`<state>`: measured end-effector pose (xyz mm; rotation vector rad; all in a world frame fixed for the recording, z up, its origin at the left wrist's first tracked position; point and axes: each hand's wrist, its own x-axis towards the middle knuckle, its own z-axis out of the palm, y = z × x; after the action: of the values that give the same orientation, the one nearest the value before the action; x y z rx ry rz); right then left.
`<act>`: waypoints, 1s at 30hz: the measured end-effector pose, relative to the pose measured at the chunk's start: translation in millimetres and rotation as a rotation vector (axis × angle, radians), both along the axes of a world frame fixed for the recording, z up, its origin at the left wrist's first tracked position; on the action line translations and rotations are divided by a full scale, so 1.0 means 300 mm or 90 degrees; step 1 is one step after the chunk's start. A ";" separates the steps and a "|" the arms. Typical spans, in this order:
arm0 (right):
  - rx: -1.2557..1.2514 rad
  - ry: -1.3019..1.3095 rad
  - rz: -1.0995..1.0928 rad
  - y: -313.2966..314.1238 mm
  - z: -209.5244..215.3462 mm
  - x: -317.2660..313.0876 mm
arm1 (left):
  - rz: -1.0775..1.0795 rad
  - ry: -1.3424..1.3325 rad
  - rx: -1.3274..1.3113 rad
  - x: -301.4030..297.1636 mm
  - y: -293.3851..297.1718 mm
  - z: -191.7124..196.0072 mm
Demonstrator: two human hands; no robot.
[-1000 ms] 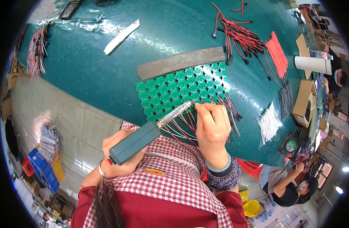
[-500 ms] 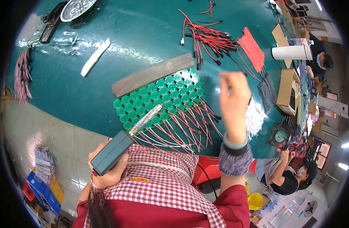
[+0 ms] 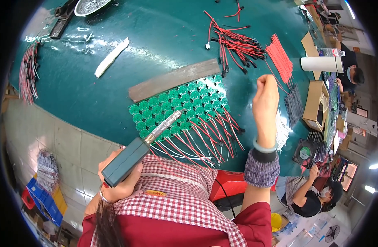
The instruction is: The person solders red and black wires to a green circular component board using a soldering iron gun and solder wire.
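Observation:
My left hand [image 3: 122,173] is wrapped round the dark green body of a soldering gun [image 3: 127,161]. The gun's metal barrel points up and right, its tip over a panel of small round green circuit boards [image 3: 166,99]. Red and white wires [image 3: 197,144] fan out from the panel's lower right edge toward me. Above the table, right of the panel, my right hand [image 3: 266,96] has its fingers pinched together; whatever they hold, if anything, does not show. Close beyond it lie a bundle of red wires [image 3: 279,57] and one of dark wires [image 3: 294,106].
A flat bar [image 3: 174,79] borders the panel's far edge. Loose red-and-black connector leads [image 3: 240,45] lie behind. White wires [image 3: 282,131] sit beside my right forearm. Farther off are a white strip [image 3: 111,57], a metal bowl [image 3: 90,6] and a cardboard box [image 3: 314,105]. Two people are at the right.
My right hand has shifted slightly right, and its fingers show more clearly pinched. The whole scene has slid a little rightward in view. The soldering gun stays over the panel in my left hand.

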<state>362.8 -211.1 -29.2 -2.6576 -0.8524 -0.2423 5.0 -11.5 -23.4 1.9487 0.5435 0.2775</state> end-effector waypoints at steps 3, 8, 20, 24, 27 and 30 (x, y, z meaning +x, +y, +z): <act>0.118 0.045 0.096 0.038 0.075 -0.173 | 0.020 -0.003 -0.006 -0.009 -0.009 -0.004; 0.201 0.150 0.209 0.108 0.093 -0.417 | -0.009 -0.037 0.053 0.014 0.009 0.023; 0.202 0.033 0.237 0.140 -0.022 -0.558 | -0.010 -0.002 0.057 -0.020 0.016 0.055; 0.184 0.023 0.232 0.133 -0.022 -0.561 | -0.020 -0.035 0.070 -0.013 0.014 0.047; 0.183 0.022 0.235 0.133 -0.023 -0.562 | -0.025 -0.045 0.054 -0.009 0.013 0.046; 0.177 0.023 0.233 0.131 -0.023 -0.564 | -0.034 -0.032 0.020 -0.013 0.014 0.047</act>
<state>193.5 -171.8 -36.0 -2.1989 -1.1772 -0.2032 1.0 -7.3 -9.2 1.9783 0.4568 0.3023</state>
